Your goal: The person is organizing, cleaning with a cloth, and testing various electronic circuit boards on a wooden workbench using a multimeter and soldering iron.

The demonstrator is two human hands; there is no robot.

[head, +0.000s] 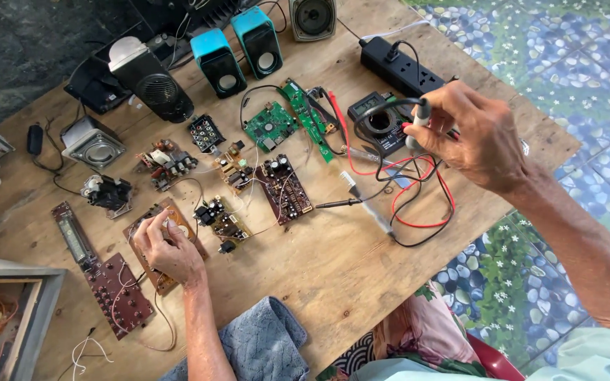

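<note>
At the table's left, a brown circuit board (160, 243) is being pinned flat by the left hand (167, 248) — fingers curled onto it. Farther right, a probe (418, 116) is being pinched shut in the right hand (476, 137) over the multimeter (383, 123) — well apart from any board, no contact being made yet.

left hand (167, 250) on circuit board (151, 243), right hand (476, 134) gripping probe (421, 116)

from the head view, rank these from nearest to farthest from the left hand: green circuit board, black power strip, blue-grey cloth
From the left hand:
1. Blue-grey cloth, at the near table edge.
2. Green circuit board, mid-table, farther up.
3. Black power strip, far right corner.
</note>
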